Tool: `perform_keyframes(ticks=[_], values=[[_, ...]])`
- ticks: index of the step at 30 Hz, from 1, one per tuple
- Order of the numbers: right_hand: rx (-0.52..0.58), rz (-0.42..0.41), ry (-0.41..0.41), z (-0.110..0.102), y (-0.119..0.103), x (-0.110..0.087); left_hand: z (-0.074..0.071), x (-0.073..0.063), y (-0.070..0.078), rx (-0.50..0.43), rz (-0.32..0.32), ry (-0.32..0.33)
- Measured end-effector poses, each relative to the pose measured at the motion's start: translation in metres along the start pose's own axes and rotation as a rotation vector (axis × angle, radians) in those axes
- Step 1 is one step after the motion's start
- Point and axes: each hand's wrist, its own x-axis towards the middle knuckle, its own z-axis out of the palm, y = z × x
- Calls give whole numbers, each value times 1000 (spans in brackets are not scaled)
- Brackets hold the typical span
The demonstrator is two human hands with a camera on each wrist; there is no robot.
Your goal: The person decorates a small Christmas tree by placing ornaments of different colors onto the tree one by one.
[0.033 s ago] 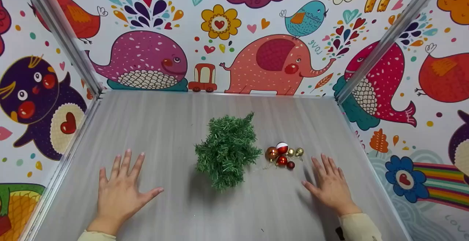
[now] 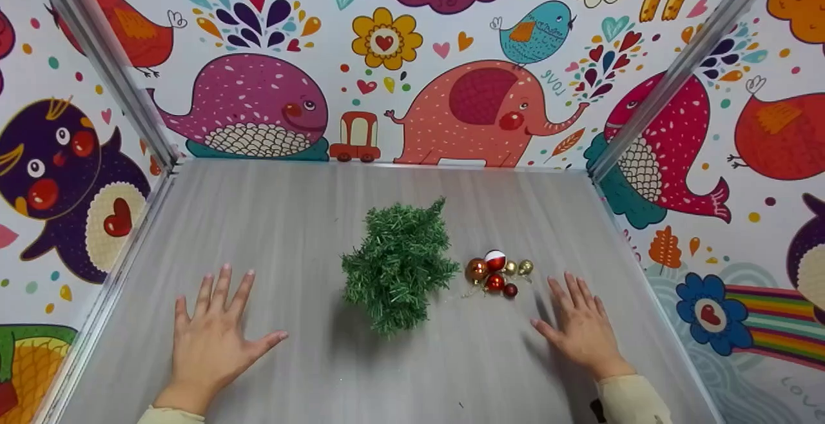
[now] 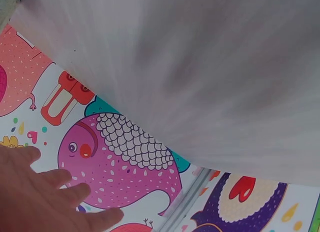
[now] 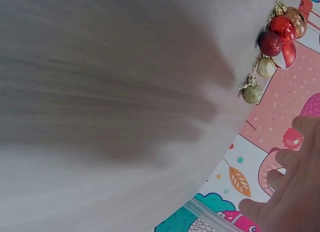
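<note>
In the head view a small green artificial Christmas tree (image 2: 398,266) sits mid-table, its tip pointing up and to the right. Just right of it lies a cluster of several Christmas baubles (image 2: 495,282) in red, copper, gold, dark red and red-and-white. My left hand (image 2: 213,340) is spread flat, palm down, left of the tree and apart from it. To the right of the baubles is my right hand (image 2: 585,334), fingers extended and holding nothing. The right wrist view shows the baubles (image 4: 284,30) beyond the fingers.
The grey wood-grain table (image 2: 290,218) is bounded by metal rails (image 2: 103,308) and patterned walls (image 2: 387,115) at the back and sides. Thin pale strings trail from the baubles toward the tree.
</note>
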Motion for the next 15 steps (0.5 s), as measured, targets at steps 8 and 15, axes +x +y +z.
perform_keyframes(ticks=[8, 15], values=[[3, 1, -16, 0, -2, -4, -1, -3, 4, 10, 14, -13], [-2, -35, 13, 0, -12, -1, -4, -1, 21, 15, 75, 13]])
